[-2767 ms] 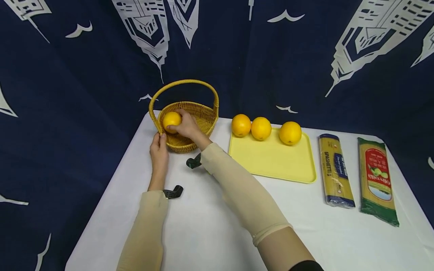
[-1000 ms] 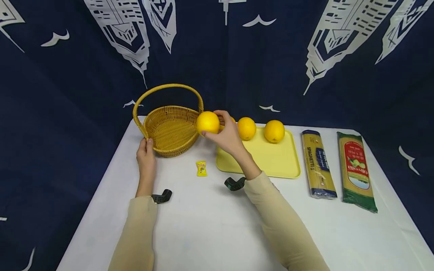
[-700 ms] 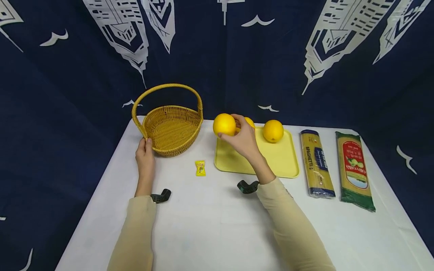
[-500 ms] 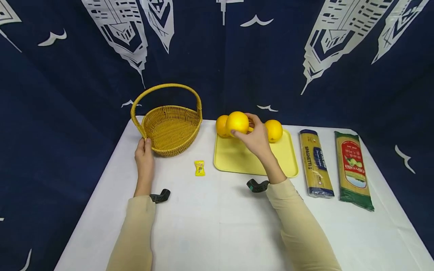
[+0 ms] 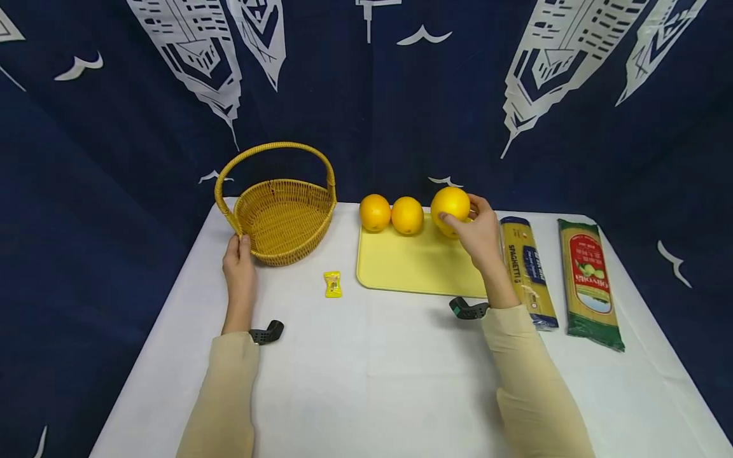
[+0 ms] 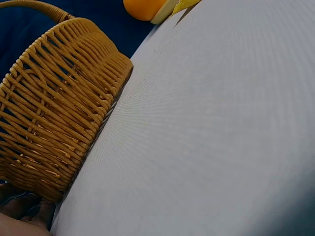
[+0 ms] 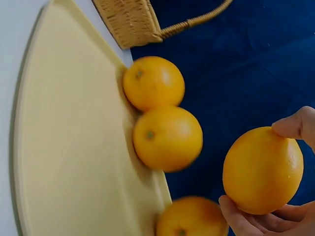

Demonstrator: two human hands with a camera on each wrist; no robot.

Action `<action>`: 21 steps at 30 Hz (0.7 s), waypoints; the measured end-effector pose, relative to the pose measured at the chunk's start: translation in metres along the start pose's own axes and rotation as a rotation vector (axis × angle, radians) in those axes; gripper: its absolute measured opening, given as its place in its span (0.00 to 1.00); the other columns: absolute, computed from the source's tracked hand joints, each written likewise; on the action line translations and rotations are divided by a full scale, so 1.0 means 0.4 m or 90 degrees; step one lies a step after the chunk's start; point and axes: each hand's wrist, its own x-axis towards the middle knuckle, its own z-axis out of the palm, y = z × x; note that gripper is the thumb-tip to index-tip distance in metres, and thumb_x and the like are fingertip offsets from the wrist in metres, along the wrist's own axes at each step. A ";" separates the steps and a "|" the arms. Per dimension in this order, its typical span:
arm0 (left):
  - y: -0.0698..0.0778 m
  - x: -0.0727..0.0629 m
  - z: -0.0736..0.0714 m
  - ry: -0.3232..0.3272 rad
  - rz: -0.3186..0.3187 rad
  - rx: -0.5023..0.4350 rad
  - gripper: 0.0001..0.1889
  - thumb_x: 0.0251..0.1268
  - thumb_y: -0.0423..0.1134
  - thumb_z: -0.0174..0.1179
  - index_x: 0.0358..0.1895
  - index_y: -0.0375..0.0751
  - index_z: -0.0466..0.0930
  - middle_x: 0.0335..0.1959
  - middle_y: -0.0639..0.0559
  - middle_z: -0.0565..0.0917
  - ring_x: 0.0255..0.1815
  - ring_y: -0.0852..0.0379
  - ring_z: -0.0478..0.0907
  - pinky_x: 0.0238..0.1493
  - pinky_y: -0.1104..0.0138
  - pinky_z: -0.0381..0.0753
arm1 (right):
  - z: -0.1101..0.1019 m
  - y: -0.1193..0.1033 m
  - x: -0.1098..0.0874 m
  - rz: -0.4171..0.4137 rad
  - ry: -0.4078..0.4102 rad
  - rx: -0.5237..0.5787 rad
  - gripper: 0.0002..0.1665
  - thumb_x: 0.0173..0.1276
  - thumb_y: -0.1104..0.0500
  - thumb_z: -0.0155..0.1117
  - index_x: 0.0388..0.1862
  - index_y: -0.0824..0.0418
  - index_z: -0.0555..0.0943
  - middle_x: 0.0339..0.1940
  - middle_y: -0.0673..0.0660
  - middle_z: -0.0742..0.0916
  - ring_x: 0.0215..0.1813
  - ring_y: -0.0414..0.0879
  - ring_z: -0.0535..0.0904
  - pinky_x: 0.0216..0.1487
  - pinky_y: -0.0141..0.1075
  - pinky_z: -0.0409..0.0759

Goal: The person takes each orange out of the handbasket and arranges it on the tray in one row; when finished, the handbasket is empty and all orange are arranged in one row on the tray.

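Observation:
My left hand (image 5: 238, 273) grips the near left side of a wicker basket (image 5: 286, 222), by the foot of its arched handle. No fruit shows inside the basket. In the left wrist view, the fingers (image 6: 24, 206) lie at the basket's lower edge, mostly cut off. My right hand (image 5: 482, 235) holds an orange (image 5: 449, 205) between thumb and fingers, raised over the back right of a yellow tray (image 5: 412, 270). Behind it, a second orange (image 7: 192, 219) is largely hidden in the head view. Two more oranges (image 5: 375, 213) sit side by side along the tray's back edge.
A small yellow wrapped candy (image 5: 333, 284) lies on the white table between basket and tray. Right of the tray are a spaghetti pack (image 5: 529, 273), partly covered by my right forearm, and a green-ended pasta pack (image 5: 590, 280). A dark blue patterned cloth hangs behind.
My right hand has lifted the orange out of the basket and carried it right, past the left and middle oranges to the tray's right end. The candy came into view. My left hand stays at the basket.

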 end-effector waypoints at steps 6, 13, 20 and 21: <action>0.000 -0.005 0.002 0.002 -0.003 0.004 0.30 0.88 0.54 0.43 0.75 0.33 0.69 0.73 0.39 0.74 0.73 0.54 0.67 0.77 0.57 0.63 | -0.062 0.012 0.005 -0.001 0.005 -0.058 0.50 0.68 0.50 0.74 0.81 0.67 0.63 0.75 0.67 0.74 0.73 0.60 0.70 0.74 0.53 0.71; -0.002 -0.004 0.000 0.004 -0.005 0.010 0.30 0.88 0.55 0.43 0.75 0.34 0.69 0.72 0.40 0.75 0.72 0.54 0.68 0.76 0.57 0.64 | -0.122 0.036 0.020 -0.028 0.027 -0.165 0.49 0.66 0.54 0.74 0.80 0.70 0.62 0.72 0.72 0.75 0.68 0.66 0.71 0.71 0.57 0.71; 0.007 -0.004 0.001 0.003 -0.003 0.006 0.29 0.88 0.54 0.43 0.75 0.35 0.69 0.72 0.40 0.75 0.72 0.54 0.68 0.74 0.59 0.65 | -0.149 0.073 0.044 -0.028 0.019 -0.244 0.52 0.67 0.55 0.72 0.82 0.69 0.56 0.72 0.75 0.72 0.69 0.70 0.68 0.71 0.63 0.69; 0.007 -0.005 0.001 0.002 -0.004 0.008 0.29 0.88 0.54 0.42 0.75 0.35 0.69 0.72 0.40 0.75 0.71 0.53 0.68 0.73 0.60 0.65 | -0.149 0.078 0.048 -0.020 0.014 -0.250 0.53 0.67 0.56 0.71 0.83 0.69 0.55 0.73 0.75 0.71 0.69 0.70 0.67 0.72 0.63 0.68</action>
